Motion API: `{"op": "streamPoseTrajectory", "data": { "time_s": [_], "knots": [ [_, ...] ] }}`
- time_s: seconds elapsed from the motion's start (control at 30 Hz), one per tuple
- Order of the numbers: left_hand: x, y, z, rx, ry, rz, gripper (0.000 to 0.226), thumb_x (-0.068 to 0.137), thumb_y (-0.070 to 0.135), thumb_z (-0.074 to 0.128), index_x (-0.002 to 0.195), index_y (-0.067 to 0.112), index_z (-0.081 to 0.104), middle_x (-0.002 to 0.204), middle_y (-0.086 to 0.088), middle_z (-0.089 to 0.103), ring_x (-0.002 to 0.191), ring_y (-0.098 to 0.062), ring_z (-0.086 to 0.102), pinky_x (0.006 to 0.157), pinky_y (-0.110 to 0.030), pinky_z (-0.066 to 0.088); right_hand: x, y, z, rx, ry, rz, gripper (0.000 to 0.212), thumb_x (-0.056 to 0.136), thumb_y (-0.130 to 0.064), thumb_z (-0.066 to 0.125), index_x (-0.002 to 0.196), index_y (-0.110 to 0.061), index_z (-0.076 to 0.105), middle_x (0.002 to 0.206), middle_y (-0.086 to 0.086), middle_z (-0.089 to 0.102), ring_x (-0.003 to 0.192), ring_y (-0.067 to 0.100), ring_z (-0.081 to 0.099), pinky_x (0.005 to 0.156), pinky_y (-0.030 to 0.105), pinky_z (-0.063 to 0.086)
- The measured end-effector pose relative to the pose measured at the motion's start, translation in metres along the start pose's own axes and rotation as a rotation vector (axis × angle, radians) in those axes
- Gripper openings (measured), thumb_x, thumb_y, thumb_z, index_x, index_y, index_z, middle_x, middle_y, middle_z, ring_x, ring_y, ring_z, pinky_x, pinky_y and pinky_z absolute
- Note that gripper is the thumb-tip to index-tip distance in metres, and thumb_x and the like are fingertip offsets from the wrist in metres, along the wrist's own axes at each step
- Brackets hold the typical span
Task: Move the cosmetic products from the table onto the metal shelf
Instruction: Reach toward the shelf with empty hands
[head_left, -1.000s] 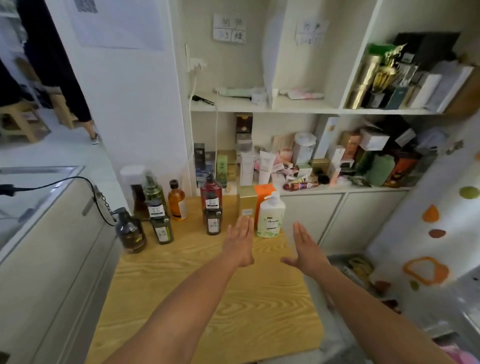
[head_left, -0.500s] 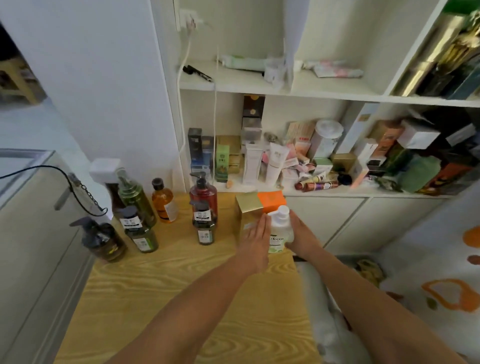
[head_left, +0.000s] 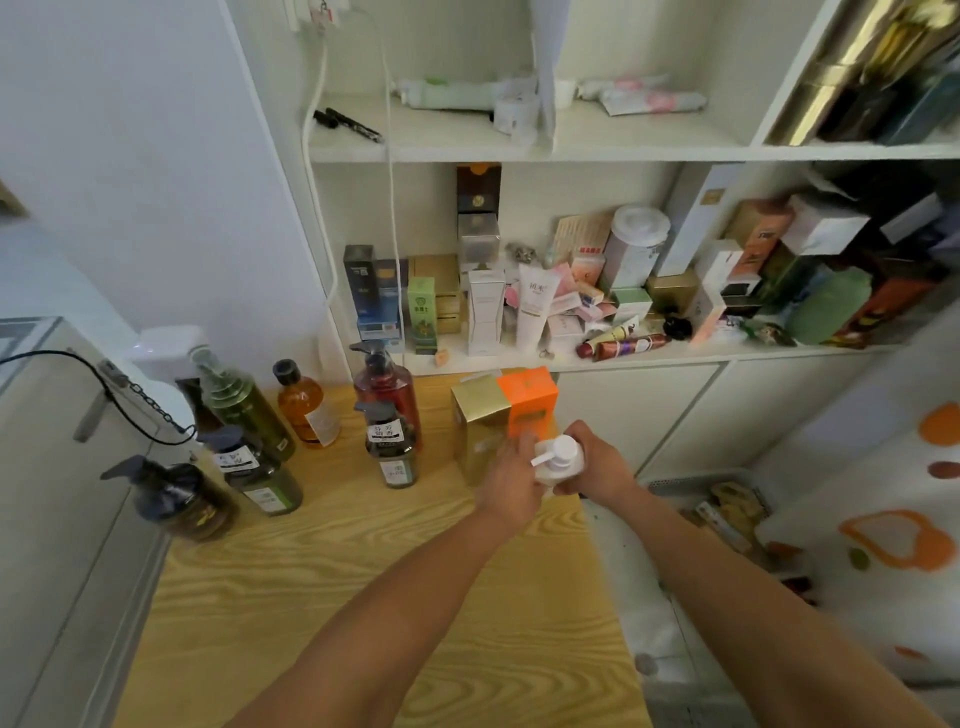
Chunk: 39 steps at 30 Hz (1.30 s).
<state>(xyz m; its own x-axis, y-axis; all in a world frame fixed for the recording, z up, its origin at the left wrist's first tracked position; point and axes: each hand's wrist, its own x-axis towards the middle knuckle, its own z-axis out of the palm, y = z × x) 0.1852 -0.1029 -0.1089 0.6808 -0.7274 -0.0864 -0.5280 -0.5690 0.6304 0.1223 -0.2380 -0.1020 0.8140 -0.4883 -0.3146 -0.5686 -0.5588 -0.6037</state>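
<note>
A white pump bottle (head_left: 560, 458) stands near the right edge of the wooden table (head_left: 337, 582). My left hand (head_left: 511, 480) and my right hand (head_left: 597, 465) grip it from either side, fingers curled round its body. Right behind it stand a gold box (head_left: 478, 421) and an orange box (head_left: 530, 397). Further left on the table are a red pump bottle (head_left: 387, 389), a small dark bottle (head_left: 395, 447), an amber bottle (head_left: 306, 408), a green pump bottle (head_left: 244, 402) and two dark bottles (head_left: 260, 475) (head_left: 182, 501).
White wall shelves (head_left: 571, 150) behind the table are crowded with boxes, tubes and jars. A white cabinet (head_left: 62, 467) with a black cable stands left of the table. A basket (head_left: 727, 499) sits on the floor to the right.
Both hands reached forward from mid-table and closed round the white pump bottle. The view moved closer and tilted down.
</note>
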Motion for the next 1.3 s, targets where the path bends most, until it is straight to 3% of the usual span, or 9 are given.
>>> {"op": "streamPoseTrajectory", "data": {
  "time_s": [0.1,0.27,0.37,0.47,0.63,0.7,0.87,1.03,1.3],
  "knots": [
    [-0.013,-0.002,0.003,-0.225,-0.018,-0.011,0.048,0.075,0.007,0.069,0.116,0.006,0.044,0.101,-0.010,0.061,0.092,-0.032,0.059,0.064,-0.035,0.039,-0.022,0.005,0.005,0.020,0.036,0.003,0.061,0.059,-0.013,0.084,0.099,-0.022,0.039,0.093,0.001,0.059,0.088,0.027,0.057,0.070,0.035,0.046],
    [-0.054,0.002,0.005,-0.585,-0.088,-0.060,0.046,0.059,0.004,0.078,0.098,0.014,0.057,0.096,-0.004,0.059,0.087,-0.017,0.051,0.064,-0.018,0.041,-0.080,0.020,0.023,0.185,0.077,0.051,0.062,0.057,-0.013,0.088,0.103,-0.016,0.046,0.098,0.000,0.056,0.092,0.020,0.052,0.067,0.029,0.038],
    [-0.081,0.013,0.013,-0.674,-0.156,-0.041,0.043,0.049,0.008,0.077,0.086,0.019,0.058,0.087,-0.002,0.059,0.083,-0.015,0.051,0.067,-0.029,0.040,-0.132,0.030,0.034,0.444,0.115,0.107,0.070,0.059,-0.006,0.087,0.117,-0.010,0.049,0.103,0.001,0.056,0.097,0.020,0.055,0.070,0.026,0.047],
    [-0.110,0.025,0.024,-0.681,-0.282,0.017,0.046,0.052,0.004,0.083,0.094,0.010,0.065,0.086,-0.004,0.061,0.082,-0.015,0.053,0.066,-0.030,0.043,-0.195,0.042,0.049,0.777,0.120,0.127,0.060,0.069,0.007,0.077,0.121,-0.010,0.052,0.097,0.000,0.063,0.085,0.009,0.063,0.067,0.021,0.054],
    [-0.160,0.066,0.044,-0.749,-0.433,0.078,0.040,0.066,-0.006,0.079,0.102,0.008,0.068,0.097,-0.009,0.068,0.085,-0.020,0.061,0.075,-0.041,0.053,-0.287,0.077,0.068,1.080,0.278,0.320,0.072,0.065,-0.012,0.084,0.129,-0.014,0.051,0.116,0.010,0.065,0.107,0.024,0.063,0.095,0.043,0.051],
    [-0.183,0.093,0.051,-0.789,-0.503,0.090,0.038,0.068,-0.004,0.079,0.102,0.010,0.068,0.098,-0.009,0.070,0.085,-0.020,0.063,0.073,-0.036,0.054,-0.328,0.086,0.068,1.107,0.318,0.363,0.071,0.063,-0.014,0.082,0.127,-0.012,0.052,0.119,0.011,0.065,0.110,0.027,0.063,0.098,0.049,0.048],
    [-0.249,0.170,0.065,-0.870,-0.752,0.149,0.031,0.074,-0.002,0.075,0.101,0.011,0.069,0.093,-0.007,0.074,0.076,-0.018,0.069,0.062,-0.027,0.056,-0.432,0.100,0.061,1.143,0.638,0.393,0.045,0.073,0.003,0.072,0.116,-0.002,0.058,0.110,0.014,0.070,0.100,0.028,0.067,0.085,0.040,0.056],
    [-0.332,0.252,0.087,-0.804,-0.994,0.256,0.024,0.074,0.007,0.078,0.097,0.010,0.069,0.090,-0.009,0.075,0.081,-0.025,0.072,0.070,-0.037,0.060,-0.555,0.107,0.053,1.114,0.966,0.446,0.040,0.071,0.000,0.075,0.109,-0.008,0.063,0.102,0.007,0.072,0.094,0.021,0.069,0.079,0.033,0.057],
    [-0.534,0.350,0.134,-0.717,-1.387,0.393,0.018,0.078,0.008,0.076,0.093,0.011,0.068,0.075,0.000,0.074,0.069,-0.020,0.070,0.055,-0.027,0.056,-0.775,0.110,0.093,1.108,1.362,0.537,0.026,0.076,-0.006,0.072,0.100,-0.012,0.066,0.095,0.004,0.074,0.088,0.019,0.071,0.070,0.029,0.057]
  ]
}}
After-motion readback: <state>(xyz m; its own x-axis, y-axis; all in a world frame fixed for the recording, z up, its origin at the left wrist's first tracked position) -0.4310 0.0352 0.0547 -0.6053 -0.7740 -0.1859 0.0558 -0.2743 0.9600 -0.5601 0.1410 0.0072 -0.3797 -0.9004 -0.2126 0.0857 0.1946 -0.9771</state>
